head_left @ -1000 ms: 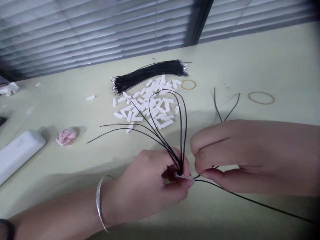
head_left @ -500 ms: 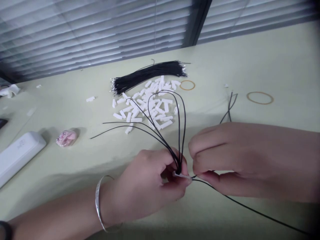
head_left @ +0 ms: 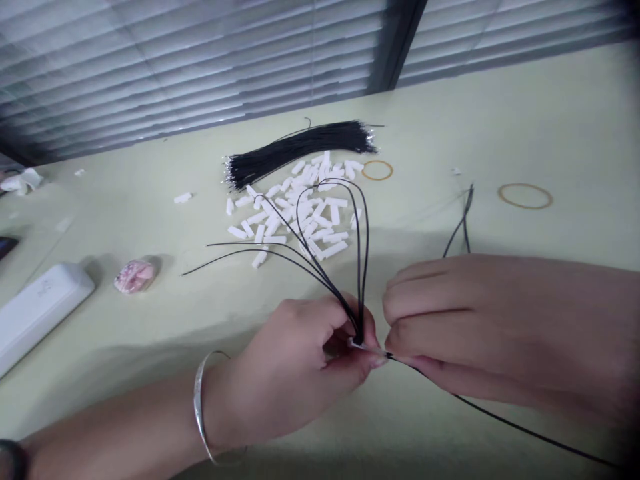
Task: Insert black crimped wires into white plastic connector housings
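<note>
Between the thumb and fingers of my left hand (head_left: pixel 300 367) is a small white connector housing (head_left: pixel 369 349), mostly covered by the fingertips. Several thin black wires (head_left: pixel 361 273) rise from its near end, some looping over, others reaching out to the left. My right hand (head_left: pixel 465 327) pinches a black wire (head_left: pixel 520 425) right at the housing's other end, and that wire trails off to the lower right. Behind my right knuckles, crossed black wire ends (head_left: pixel 466 217) stick up. The fingertips of both hands almost touch.
A pile of white connector housings (head_left: pixel 315 213) lies beyond my hands, with a bundle of black wires (head_left: pixel 300 150) behind it. Two rubber bands (head_left: pixel 525 196) are to the right. On the left are a pink wrapped item (head_left: pixel 134 277) and a long white case (head_left: pixel 45 313).
My right hand has shifted slightly down, its fingertips now closer over the wire at the housing's end. The wire ends behind it have swung a little. My left hand keeps its hold.
</note>
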A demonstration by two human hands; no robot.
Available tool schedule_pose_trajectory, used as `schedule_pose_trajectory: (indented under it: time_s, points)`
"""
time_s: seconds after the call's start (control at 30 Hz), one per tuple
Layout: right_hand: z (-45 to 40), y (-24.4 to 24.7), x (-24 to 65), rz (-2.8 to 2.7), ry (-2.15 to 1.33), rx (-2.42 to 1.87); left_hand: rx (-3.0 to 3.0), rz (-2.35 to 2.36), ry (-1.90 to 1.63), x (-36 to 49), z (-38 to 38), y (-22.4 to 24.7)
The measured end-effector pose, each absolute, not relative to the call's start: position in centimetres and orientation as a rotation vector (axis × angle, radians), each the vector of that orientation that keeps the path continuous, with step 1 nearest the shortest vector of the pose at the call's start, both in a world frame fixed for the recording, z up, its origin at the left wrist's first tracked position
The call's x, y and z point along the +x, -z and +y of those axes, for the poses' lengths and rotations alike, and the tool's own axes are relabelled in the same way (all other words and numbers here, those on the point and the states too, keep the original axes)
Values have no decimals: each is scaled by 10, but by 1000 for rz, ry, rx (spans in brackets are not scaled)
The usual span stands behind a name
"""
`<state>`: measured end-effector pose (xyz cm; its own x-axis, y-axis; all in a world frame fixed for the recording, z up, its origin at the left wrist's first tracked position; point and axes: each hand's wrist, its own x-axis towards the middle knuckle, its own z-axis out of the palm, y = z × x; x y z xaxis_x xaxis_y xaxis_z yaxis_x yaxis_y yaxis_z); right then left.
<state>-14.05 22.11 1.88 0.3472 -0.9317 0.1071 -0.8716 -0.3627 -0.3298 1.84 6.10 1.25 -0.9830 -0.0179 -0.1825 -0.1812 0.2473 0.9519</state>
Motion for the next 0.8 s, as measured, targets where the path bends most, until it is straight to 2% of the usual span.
schedule_pose_trajectory:
  time_s: [0.33, 0.43, 0.53, 0.63, 0.8]
  points:
    - [219, -10, -135, 1756, 283, -2403, -314, 2183, -2051, 15, 60, -9]
    - [214, -12, -136, 1767, 471, -2391, -362, 2111, -2093, 15, 60, -7]
    - [212, -21, -138, 1808, 654, -2158, -366, 2120, -2083, 17, 60, -6]
    - [214, -36, -138, 1860, 583, -1955, -334, 2210, -2026, 19, 59, -5]
    - [217, -42, -135, 1813, 459, -2085, -335, 2224, -2002, 19, 60, -7]
